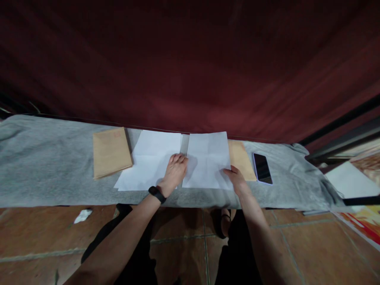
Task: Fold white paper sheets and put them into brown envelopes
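Observation:
A creased white sheet of paper lies in front of me, slightly lifted at its sides. My right hand pinches its lower right edge, thumb on top. At the left edge of that sheet, my left hand is closed with curled fingers; its fingertips are partly hidden. Under the left wrist, which wears a black band, spreads a stack of white paper. A brown envelope is partly covered by the held sheet on the right. Further left sits a pile of brown envelopes.
A phone with a purple edge rests right of the envelope. Grey cloth covers the narrow bench, backed by a dark red curtain. White scrap lies on the tiled floor. Boards stand at far right.

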